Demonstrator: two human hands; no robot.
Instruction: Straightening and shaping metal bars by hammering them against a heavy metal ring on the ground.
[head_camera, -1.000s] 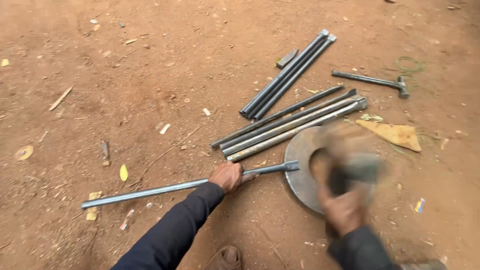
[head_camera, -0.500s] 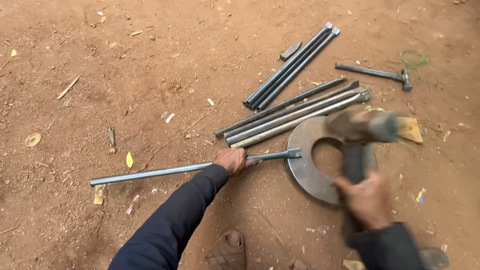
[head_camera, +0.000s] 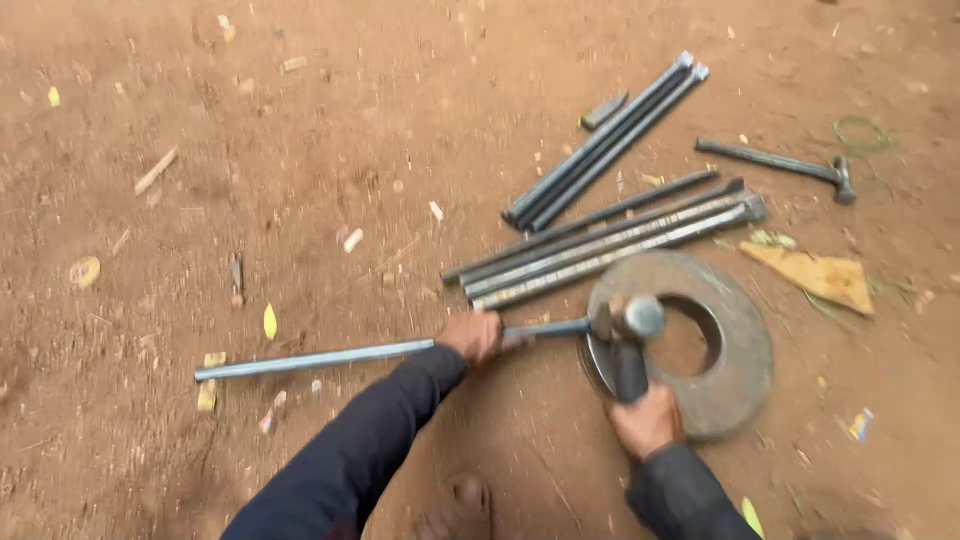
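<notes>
The left hand (head_camera: 473, 336) is closed around a long grey steel rod (head_camera: 330, 357) that lies across the red dirt ground (head_camera: 300, 150), apparently pinning it so that the far end, to the right of that hand, rests on the rim of a heavy round metal ring with a wide hole (head_camera: 735, 345); the ring seems to serve as an anvil. The left arm reaches forward in a dark sleeve, nearly straight. The right hand (head_camera: 645, 420) is clenched on the dark handle of a steel-headed hammer (head_camera: 630, 325), whose head sits on the rod's end just ahead of that hand, wrist bent upward. Beyond both hands lie a bundle of similar grey rods (head_camera: 610, 250) and, further right, a second hammer (head_camera: 780, 165).
</notes>
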